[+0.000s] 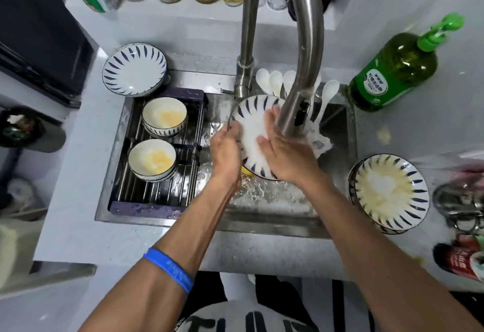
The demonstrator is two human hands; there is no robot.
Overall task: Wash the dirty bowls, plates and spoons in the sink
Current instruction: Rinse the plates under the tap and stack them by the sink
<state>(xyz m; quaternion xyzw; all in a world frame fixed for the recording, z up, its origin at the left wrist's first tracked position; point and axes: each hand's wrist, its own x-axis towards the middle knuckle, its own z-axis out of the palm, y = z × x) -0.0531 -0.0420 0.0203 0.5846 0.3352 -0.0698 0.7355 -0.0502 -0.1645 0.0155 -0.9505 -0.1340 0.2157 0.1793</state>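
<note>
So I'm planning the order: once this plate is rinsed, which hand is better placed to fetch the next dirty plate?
Right hand: the dirty plate sits on the counter on its side, while the left hand grips the plate.

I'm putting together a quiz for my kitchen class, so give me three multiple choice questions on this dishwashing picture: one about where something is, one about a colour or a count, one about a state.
1. Where does the green soap bottle stand?
A. on the counter right of the sink
B. on the drying rack
C. inside the basin

2. How many bowl stacks sit on the drying rack?
A. one
B. two
C. four

3. What is the right hand doing?
A. hanging idle
B. gripping a spoon
C. rubbing flat on the plate

Answers:
1 A, it stands beside the sink's back right corner.
2 B, a far stack and a near stack, both smeared yellow.
3 C, its fingers lie straight on the plate, which the left hand grips by the edge.
</note>
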